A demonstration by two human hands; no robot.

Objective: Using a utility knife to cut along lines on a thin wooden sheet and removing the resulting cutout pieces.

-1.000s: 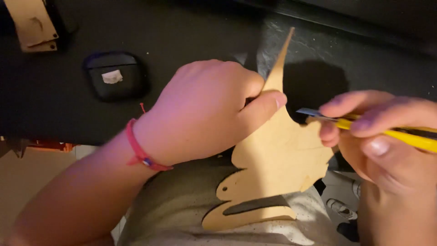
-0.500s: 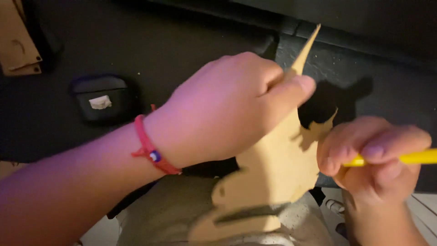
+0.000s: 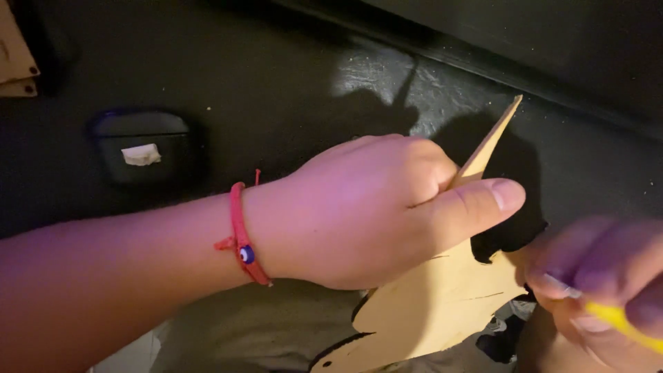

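The left hand point(image 3: 373, 207) pinches a thin wooden cutout point(image 3: 442, 304); the right hand point(image 3: 601, 290) grips a yellow tool point(image 3: 621, 321) (tip hidden). Pushing hard might snap the slender spike.

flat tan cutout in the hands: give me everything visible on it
The tan cutout is a thin, flat sheet, plywood or stiff card by its look, with a wavy cut outline and a long point rising up and right. Fine cut lines cross its face. It is tilted, held above a dark surface. The left hand grips it, thumb across the front; the right hand, holding a yellow tool, meets its right edge.
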